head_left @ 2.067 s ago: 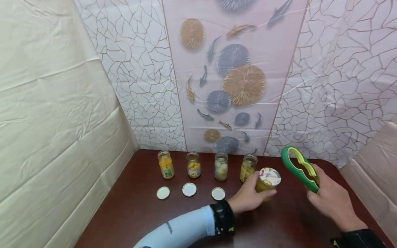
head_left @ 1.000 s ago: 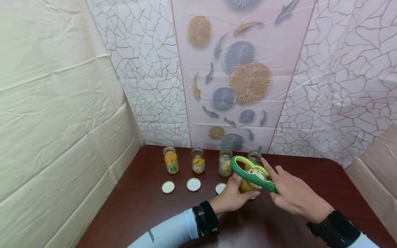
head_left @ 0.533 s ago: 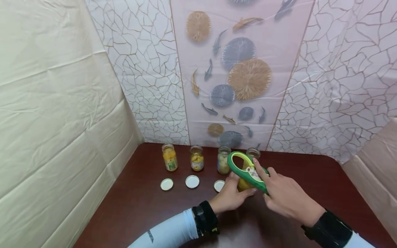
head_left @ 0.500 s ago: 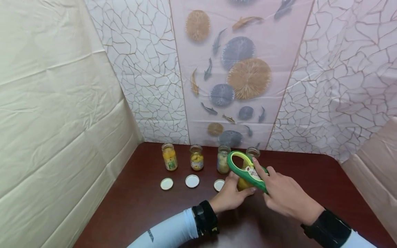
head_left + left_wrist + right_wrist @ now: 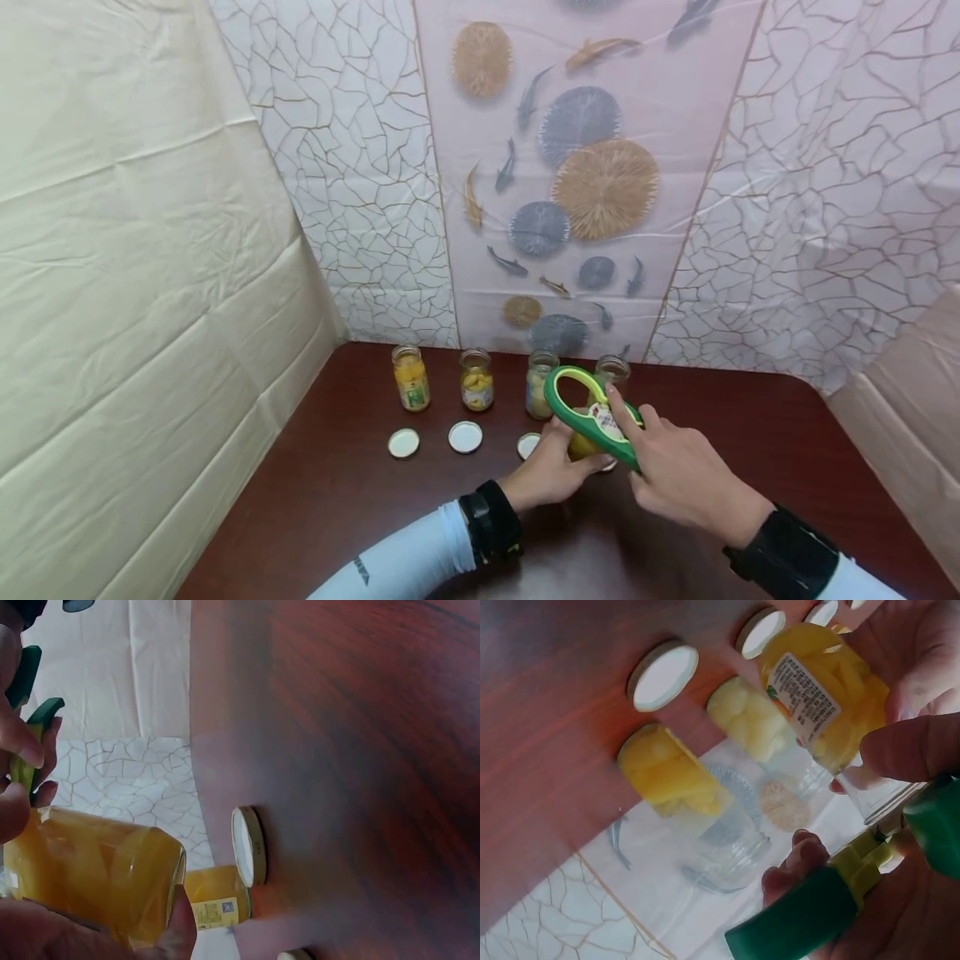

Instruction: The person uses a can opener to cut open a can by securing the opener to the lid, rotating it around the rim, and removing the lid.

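My left hand (image 5: 551,471) grips a glass jar of yellow fruit pieces (image 5: 105,862), fingers round its lower part. A printed paper label shows on the jar's side in the right wrist view. Over the jar's top lies a green jar opener (image 5: 592,429) with a lighter green, wavy inner edge, and the printed lid (image 5: 608,422) shows inside its loop. My right hand (image 5: 686,467) holds the opener's handle end, index finger stretched along it. In the right wrist view, the opener's two green arms (image 5: 795,919) sit by the jar's upper end, partly hidden by fingers.
Along the table's back stand several opened jars of fruit, among them an orange-yellow one (image 5: 412,385) and a pale one (image 5: 537,398). Loose lids (image 5: 465,437) lie in front of them with white insides up. A patterned cloth (image 5: 525,167) hangs behind the dark red table (image 5: 315,517).
My right hand has brought the opener leftward from the right side onto the jar's top. My left hand has shifted left with the jar. Over the last half second both hands have moved only slightly.
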Demonstrator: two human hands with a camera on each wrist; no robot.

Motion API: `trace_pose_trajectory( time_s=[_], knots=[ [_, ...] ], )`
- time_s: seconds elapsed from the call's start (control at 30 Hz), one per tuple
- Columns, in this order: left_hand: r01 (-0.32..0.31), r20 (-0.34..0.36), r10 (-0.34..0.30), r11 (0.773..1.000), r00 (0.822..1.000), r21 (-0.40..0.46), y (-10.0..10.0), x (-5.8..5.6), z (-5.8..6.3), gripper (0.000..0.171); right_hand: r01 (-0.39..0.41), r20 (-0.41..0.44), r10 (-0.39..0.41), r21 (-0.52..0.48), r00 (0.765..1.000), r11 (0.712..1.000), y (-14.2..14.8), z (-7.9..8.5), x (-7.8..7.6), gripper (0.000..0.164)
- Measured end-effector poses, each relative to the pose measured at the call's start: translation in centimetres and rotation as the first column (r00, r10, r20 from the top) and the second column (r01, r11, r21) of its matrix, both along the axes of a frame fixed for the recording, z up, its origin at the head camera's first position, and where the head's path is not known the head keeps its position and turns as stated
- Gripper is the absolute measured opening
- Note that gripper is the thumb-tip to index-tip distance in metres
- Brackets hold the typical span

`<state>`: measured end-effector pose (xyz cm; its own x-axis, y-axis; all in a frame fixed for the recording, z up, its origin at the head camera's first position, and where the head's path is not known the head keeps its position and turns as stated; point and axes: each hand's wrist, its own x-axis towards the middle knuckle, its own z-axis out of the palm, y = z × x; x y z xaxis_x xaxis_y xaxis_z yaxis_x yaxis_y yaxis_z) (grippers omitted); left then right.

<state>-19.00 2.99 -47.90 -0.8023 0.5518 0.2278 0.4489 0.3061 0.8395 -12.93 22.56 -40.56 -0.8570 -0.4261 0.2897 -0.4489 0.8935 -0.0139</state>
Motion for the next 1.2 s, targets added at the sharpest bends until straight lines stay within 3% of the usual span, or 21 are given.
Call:
trace_pose_trajectory(
  time_s=[0.2, 0.27, 0.33, 0.4, 0.5, 0.57, 0.7, 0.83, 1.07, 1.17, 1.2],
  knots=[
    [0.091, -0.033, -0.089, 0.994, 0.995, 0.058, -0.4, -0.6, -0.3, 0.051, -0.029, -0.043, 0.028, -0.009, 0.999, 1.0, -0.1, -0.6, -0.1, 0.095],
    [0.148, -0.012, -0.147, 0.986, 0.989, 0.071, -0.7, -0.7, -0.4, 0.052, -0.051, -0.066, 0.05, -0.005, 0.997, 0.999, 0.2, -0.8, -0.3, 0.096],
    [0.207, 0.051, -0.21, 0.976, 0.976, 0.064, -1.3, -0.8, -0.3, 0.056, -0.087, -0.085, 0.087, 0.008, 0.993, 0.996, 0.7, -1.0, -0.6, 0.097],
    [0.284, 0.114, -0.291, 0.956, 0.95, 0.075, -1.8, -1.2, -0.2, 0.06, -0.129, -0.087, 0.131, 0.023, 0.988, 0.991, 1.2, -0.9, -0.9, 0.1],
    [0.378, 0.203, -0.397, 0.917, 0.895, 0.128, -2.4, -1.8, 0.1, 0.061, -0.198, -0.084, 0.201, 0.038, 0.976, 0.979, 1.7, -0.6, -1.4, 0.102],
    [0.423, 0.217, -0.457, 0.887, 0.863, 0.185, -2.5, -2.2, 0.1, 0.058, -0.226, -0.075, 0.229, 0.042, 0.971, 0.973, 1.8, -0.3, -1.7, 0.103],
    [0.453, 0.241, -0.5, 0.863, 0.832, 0.224, -2.6, -2.5, 0.2, 0.048, -0.247, -0.051, 0.249, 0.044, 0.967, 0.968, 1.9, -0.1, -2.0, 0.104],
    [0.446, 0.257, -0.479, 0.877, 0.84, 0.178, -2.6, -2.6, 0.1, 0.048, -0.246, -0.039, 0.247, 0.039, 0.968, 0.968, 2.2, -0.2, -2.0, 0.104],
    [0.354, 0.267, -0.34, 0.935, 0.901, -0.003, -3.1, -2.6, -0.1, 0.059, -0.241, -0.057, 0.24, -0.024, 0.969, 0.97, 2.6, -0.6, -2.2, 0.103],
    [0.37, 0.293, -0.37, 0.927, 0.882, 0.056, -3.5, -2.6, -0.1, 0.055, -0.206, -0.057, 0.203, -0.048, 0.977, 0.977, 3.4, -0.6, -2.3, 0.106],
    [0.387, 0.298, -0.4, 0.916, 0.866, 0.106, -3.5, -2.6, 0.0, 0.052, -0.19, -0.062, 0.187, -0.046, 0.98, 0.981, 3.8, -0.6, -2.3, 0.107]
  ],
)
